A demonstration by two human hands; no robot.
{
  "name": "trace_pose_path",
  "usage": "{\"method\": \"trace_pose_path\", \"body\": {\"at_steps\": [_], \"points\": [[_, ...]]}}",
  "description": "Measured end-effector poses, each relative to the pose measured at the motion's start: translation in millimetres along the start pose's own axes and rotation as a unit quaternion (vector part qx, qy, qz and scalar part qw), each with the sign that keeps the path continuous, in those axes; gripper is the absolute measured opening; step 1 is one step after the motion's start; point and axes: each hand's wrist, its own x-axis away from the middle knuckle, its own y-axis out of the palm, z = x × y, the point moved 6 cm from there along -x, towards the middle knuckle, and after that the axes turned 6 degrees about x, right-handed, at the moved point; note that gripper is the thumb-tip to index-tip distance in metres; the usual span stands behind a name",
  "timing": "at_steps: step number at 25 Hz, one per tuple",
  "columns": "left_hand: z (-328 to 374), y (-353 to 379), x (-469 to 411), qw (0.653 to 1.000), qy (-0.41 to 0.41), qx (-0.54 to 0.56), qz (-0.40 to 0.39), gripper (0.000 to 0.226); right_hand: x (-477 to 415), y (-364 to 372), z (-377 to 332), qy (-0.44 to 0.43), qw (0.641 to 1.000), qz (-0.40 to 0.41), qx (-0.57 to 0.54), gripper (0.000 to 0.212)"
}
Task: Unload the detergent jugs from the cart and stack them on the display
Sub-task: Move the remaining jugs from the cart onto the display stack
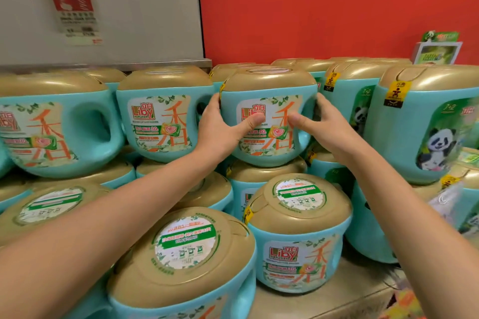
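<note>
Head view. Background: a red wall point(337, 8) fills the upper right; a pale grey panel point(142, 13) fills the upper left and carries a red-and-white notice point(75, 13), its print too blurred to read; a small green panda-printed box point(438, 49) stands at the far right against the red wall. Surface: a beige display shelf point(324, 300) shows bare at lower right; teal detergent jugs with gold lids are stacked on it in several tiers.

The held jug point(269, 96) sits in the top tier at centre, upright, label forward, its base against the gold lid of the lower jug point(264, 173) beneath it; whether it rests there fully cannot be told. The left hand point(220, 127) grips its left side, thumb laid across the label; the right hand point(326, 127) grips its right side, thumb likewise on the label; the two thumbs nearly meet; both forearms reach in from the lower edge.

The neighbouring jug point(160, 111) stands just beside the left hand; a panda-labelled jug point(420, 124) stands near the right hand; a front jug point(298, 235) stands below the hands on the shelf.
</note>
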Motion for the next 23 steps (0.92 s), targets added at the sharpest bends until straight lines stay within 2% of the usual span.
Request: {"method": "trace_pose_path", "body": {"at_steps": [4, 7, 13, 16, 23], "points": [[-9, 0, -1, 1.0, -0.007, -0.01, -0.015, 0.108, 4, -1, 0, -0.004, 1.0, 0.019, 0.018, 0.078], [-13, -1, 4, 1.0, -0.018, -0.022, -0.007, 0.113, 9, -2, 2, 0.004, 0.997, 0.066, 0.037, 0.089], [-9, -2, 11, 1.0, -0.028, 0.005, -0.009, 0.112, 18, -8, 1, -0.01, 0.99, 0.124, 0.07, 0.084], [-8, -3, 14, 1.0, -0.029, 0.004, 0.0, 0.112, 20, -7, 0, -0.013, 0.989, 0.123, 0.075, 0.08], [-7, -4, 22, 0.998, -0.032, -0.04, 0.046, 0.112, 15, 0, 1, 0.008, 0.992, 0.096, 0.078, 0.086]]}}
